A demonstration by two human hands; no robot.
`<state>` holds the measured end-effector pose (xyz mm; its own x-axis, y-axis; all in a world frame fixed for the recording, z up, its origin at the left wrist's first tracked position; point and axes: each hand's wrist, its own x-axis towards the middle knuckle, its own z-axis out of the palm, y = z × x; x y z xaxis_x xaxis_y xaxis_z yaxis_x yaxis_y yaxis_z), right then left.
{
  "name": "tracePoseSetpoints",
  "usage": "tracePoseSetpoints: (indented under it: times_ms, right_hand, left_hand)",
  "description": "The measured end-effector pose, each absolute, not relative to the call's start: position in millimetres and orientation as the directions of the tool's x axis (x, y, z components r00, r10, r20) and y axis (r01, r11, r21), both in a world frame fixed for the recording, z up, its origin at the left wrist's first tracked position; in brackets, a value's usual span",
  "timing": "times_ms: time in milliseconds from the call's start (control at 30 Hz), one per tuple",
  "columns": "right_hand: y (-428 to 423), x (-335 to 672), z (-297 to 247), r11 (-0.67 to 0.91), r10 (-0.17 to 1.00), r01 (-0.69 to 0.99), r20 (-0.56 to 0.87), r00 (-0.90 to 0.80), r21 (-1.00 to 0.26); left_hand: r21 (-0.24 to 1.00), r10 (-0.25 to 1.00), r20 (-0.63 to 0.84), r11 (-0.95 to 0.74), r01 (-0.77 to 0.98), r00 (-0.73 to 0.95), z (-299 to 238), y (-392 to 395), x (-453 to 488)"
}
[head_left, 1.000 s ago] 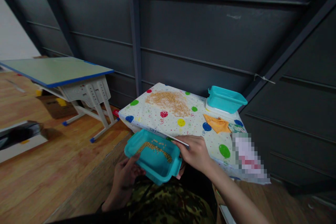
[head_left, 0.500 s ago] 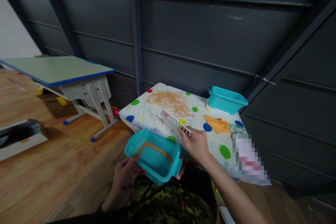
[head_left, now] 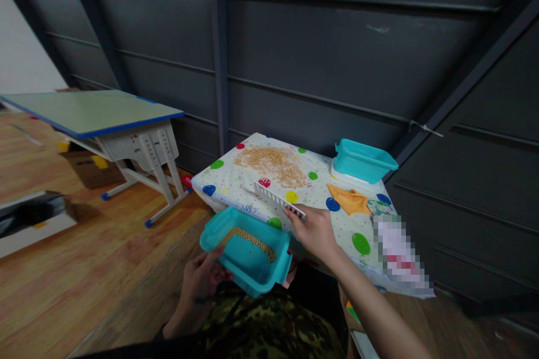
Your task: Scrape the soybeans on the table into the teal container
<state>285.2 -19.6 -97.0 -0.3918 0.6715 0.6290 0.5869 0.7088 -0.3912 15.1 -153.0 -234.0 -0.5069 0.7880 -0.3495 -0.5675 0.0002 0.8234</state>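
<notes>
My right hand (head_left: pixel 315 230), fingers clamped on the comb (head_left: pixel 278 200), has swung from the tub (head_left: pixel 246 249) toward the beans (head_left: pixel 272 160). My left hand (head_left: pixel 202 286) has its fingers closed on the tub.

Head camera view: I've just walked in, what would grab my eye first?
The bright teal tub, held by the left hand just below the table's near edge, with a line of yellow beans inside. Just above it the right hand grips a white comb-like strip over the balloon-print tablecloth. Farther back lies a loose pile of beans, with a second teal tub at the far right corner.
</notes>
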Motion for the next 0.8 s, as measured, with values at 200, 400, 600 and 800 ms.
tracePoseSetpoints:
  times_ms: [200,400,600,800]
  right_hand:
    - [-25.3,290.1,-97.0,0.761,0.627,0.501,0.662,-0.41,-0.411]
    - [-50.6,295.1,-92.9,0.832,0.546,0.397,0.699,-0.462,-0.387]
    - [-20.5,318.4,-81.5,0.752,0.61,0.504,0.737,-0.291,-0.424]
    - [67.5,355.9,-67.0,0.34,0.822,0.709,0.562,0.095,-0.618]
  left_hand:
    - [0.828,0.787,-0.353,0.01,-0.561,-0.506,-229.6,-150.3,14.0]
    - [0.829,0.798,-0.348,0.017,-0.558,-0.492,-216.0,-153.3,15.2]
    - [0.829,0.802,-0.336,0.004,-0.559,-0.493,-209.5,-156.4,16.7]
    - [0.825,0.756,-0.371,0.0,-0.566,-0.54,-201.4,-159.1,26.9]
